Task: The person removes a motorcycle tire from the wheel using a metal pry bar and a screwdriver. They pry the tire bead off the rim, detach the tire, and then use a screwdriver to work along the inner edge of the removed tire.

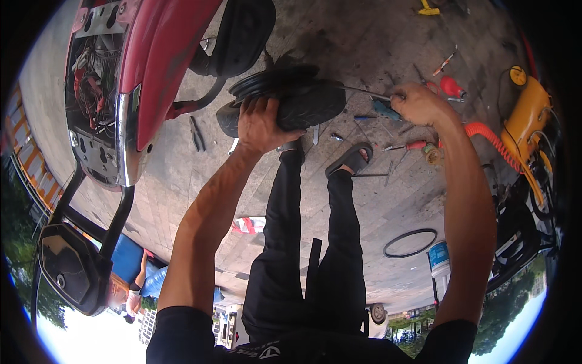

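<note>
Outdoors, stained grey paving point(176, 155) is flanked by one red vehicle body point(163, 67) and one yellow cylindrical tank point(526, 115). Between them, one black rubber-tyred wheel point(308, 108) is clasped by the wide-spread grip of the left hand point(260, 125); one slim metal rod point(368, 93) is enclosed in the tight grip of the right hand point(417, 104).

Both bare arms point(209, 212) reach forward, left hand point(262, 126) gripping with thumb splayed, right hand point(417, 104) curled like a fist.

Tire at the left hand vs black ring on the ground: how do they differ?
The tire is thick with visible tread; the ring is thin. The tire is gripped by the left hand; the ring lies on the ground, untouched. Both are black and round.
</note>
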Tool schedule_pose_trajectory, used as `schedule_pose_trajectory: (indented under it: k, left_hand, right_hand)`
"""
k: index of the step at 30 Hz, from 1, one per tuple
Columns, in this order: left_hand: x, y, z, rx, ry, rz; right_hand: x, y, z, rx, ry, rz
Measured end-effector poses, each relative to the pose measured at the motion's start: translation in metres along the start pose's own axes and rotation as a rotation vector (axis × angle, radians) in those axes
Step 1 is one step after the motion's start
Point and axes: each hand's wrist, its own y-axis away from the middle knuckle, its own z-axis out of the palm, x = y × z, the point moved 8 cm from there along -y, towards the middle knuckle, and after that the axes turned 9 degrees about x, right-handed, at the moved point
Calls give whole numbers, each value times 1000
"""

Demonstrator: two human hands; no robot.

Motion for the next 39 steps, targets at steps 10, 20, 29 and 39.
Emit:
schedule_pose_trajectory:
  k: [10,20,29,39]
  left_hand:
    - [-2,11,-6,-5,-53,6]
    - [-3,14,-1,13,-58,-65]
    - [-6,22,2,12,-39,-69]
    - [-9,25,2,42,-54,-45]
  right_hand:
    - [-32,-15,-10,57,102,-135]
    - [-3,64,80,515,-316,103]
    - [-12,81,128,603,-396,166]
    - [-5,76,128,566,-456,143]
